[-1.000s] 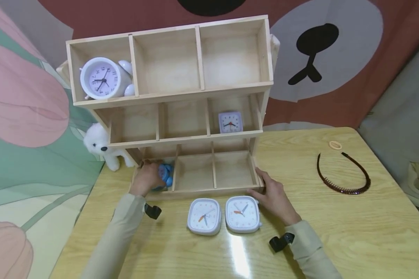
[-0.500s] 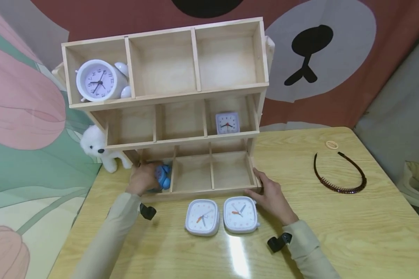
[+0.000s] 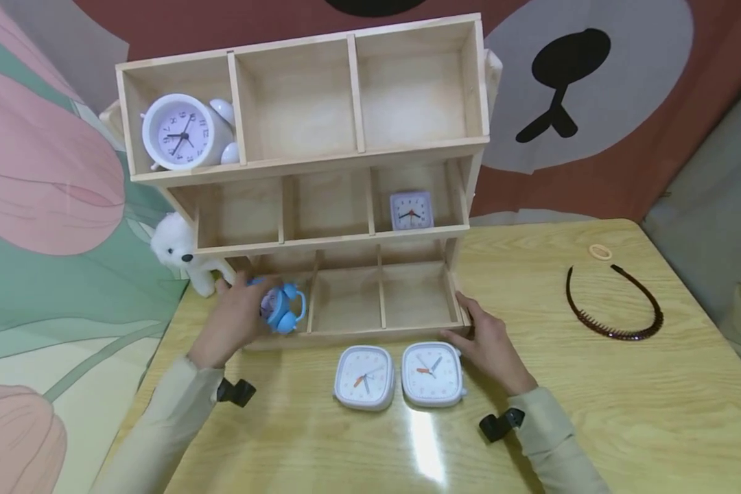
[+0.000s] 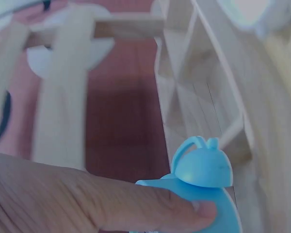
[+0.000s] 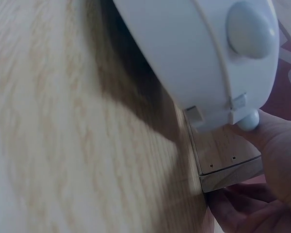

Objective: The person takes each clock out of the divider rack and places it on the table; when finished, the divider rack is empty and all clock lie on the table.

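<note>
At the bottom left compartment of a three-tier wooden shelf (image 3: 321,337), my left hand (image 3: 234,317) grips a small blue twin-bell alarm clock (image 3: 282,307). The left wrist view shows the thumb (image 4: 184,213) pressed along the blue clock's body, below its bell; the other fingers are hidden there. My right hand (image 3: 489,344) holds the front right corner of the shelf's bottom tier, thumb at the front and fingers round the side. Close by the right thumb stands a white square alarm clock (image 3: 432,374), with a second white square alarm clock (image 3: 363,378) to its left.
A round white twin-bell clock (image 3: 182,134) lies in the top left compartment. The middle right compartment holds a small lilac square clock (image 3: 411,210). Left of the shelf is a white plush dog (image 3: 179,247). On the right lie a dark headband (image 3: 617,333) and a beige ring (image 3: 600,252).
My left hand has drawn back up and to the left with the blue clock, which now shows more fully above the compartment. The right hand keeps its place on the shelf corner.
</note>
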`<state>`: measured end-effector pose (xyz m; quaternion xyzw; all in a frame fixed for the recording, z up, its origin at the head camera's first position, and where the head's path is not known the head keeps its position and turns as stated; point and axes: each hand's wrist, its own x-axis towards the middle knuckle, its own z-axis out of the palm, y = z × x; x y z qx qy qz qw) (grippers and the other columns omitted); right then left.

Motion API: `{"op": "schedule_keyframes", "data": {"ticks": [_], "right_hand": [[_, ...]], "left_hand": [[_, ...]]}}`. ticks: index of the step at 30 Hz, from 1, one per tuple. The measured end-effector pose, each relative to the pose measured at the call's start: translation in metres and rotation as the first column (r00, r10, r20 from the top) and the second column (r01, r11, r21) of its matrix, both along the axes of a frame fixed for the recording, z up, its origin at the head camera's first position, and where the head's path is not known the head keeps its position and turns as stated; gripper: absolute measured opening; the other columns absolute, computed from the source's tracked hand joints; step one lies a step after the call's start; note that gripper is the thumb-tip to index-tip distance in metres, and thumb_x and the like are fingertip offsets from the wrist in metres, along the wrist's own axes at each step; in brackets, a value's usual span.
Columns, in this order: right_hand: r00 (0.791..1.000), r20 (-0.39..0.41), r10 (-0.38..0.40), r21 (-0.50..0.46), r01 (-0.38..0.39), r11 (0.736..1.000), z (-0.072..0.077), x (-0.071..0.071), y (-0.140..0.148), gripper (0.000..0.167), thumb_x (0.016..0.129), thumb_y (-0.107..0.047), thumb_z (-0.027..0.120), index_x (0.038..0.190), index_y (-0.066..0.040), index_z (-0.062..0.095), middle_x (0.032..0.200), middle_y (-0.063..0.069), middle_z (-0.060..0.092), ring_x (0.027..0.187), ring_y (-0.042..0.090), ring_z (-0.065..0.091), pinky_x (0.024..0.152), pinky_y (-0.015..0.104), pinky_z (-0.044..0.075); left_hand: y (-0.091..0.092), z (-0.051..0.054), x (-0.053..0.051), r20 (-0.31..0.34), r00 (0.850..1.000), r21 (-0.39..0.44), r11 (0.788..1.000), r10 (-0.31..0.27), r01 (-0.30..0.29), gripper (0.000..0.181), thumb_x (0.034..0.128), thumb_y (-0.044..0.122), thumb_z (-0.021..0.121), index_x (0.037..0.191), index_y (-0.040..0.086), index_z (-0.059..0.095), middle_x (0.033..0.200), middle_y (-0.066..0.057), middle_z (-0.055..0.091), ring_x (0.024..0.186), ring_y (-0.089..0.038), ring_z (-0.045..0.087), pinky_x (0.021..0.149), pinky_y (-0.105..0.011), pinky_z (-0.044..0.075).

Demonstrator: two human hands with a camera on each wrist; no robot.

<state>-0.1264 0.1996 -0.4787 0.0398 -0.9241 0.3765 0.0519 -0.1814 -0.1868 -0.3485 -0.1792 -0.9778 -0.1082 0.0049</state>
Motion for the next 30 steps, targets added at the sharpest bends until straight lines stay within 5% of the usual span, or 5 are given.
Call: {"op": "schedule_keyframes", "data": {"ticks": [6, 13, 21, 30], "right_hand": [[1.000, 0.004, -0.002, -0.008, 0.002, 1.000, 0.005, -0.001, 0.004, 0.082, 0.083, -0.030, 0.076, 0.147, -0.002, 0.034, 0.136, 0.029, 0.052, 0.117, 0.041, 0.058, 0.096, 0.053, 0.049], [1.000, 0.011, -0.010, 0.008, 0.009, 1.000, 0.007, 0.001, 0.005, 0.082, 0.083, -0.028, 0.076, 0.147, -0.001, 0.033, 0.136, 0.030, 0.051, 0.119, 0.043, 0.056, 0.097, 0.054, 0.047], [1.000, 0.009, -0.003, -0.006, 0.003, 1.000, 0.004, 0.001, 0.002, 0.081, 0.083, -0.027, 0.076, 0.147, -0.001, 0.033, 0.136, 0.030, 0.051, 0.119, 0.043, 0.056, 0.097, 0.053, 0.048], [1.000, 0.011, 0.005, -0.009, -0.005, 1.000, 0.001, 0.000, -0.001, 0.082, 0.083, -0.028, 0.077, 0.148, -0.002, 0.033, 0.138, 0.028, 0.051, 0.120, 0.041, 0.056, 0.098, 0.052, 0.047]], "left_hand": [[0.006, 0.005, 0.052, 0.037, 0.999, -0.033, 0.999, -0.003, 0.004, 0.071, 0.0592, 0.003, 0.086, 0.125, 0.018, 0.062, 0.126, -0.031, 0.051, 0.102, -0.053, 0.043, 0.060, -0.048, 0.051], [0.011, -0.017, 0.095, 0.134, 0.987, -0.029, 0.996, 0.089, -0.086, 0.075, 0.0579, 0.005, 0.087, 0.127, 0.021, 0.061, 0.129, -0.029, 0.047, 0.103, -0.054, 0.041, 0.052, -0.041, 0.053], [0.014, -0.048, 0.099, 0.186, 0.974, 0.017, 0.991, 0.126, -0.131, 0.071, 0.0602, 0.005, 0.086, 0.125, 0.021, 0.063, 0.129, -0.028, 0.048, 0.103, -0.049, 0.041, 0.056, -0.038, 0.051], [0.016, -0.066, 0.094, 0.167, 0.977, 0.047, 0.988, 0.136, -0.145, 0.071, 0.0582, 0.003, 0.085, 0.124, 0.019, 0.064, 0.126, -0.028, 0.050, 0.103, -0.049, 0.042, 0.057, -0.042, 0.052]]}}
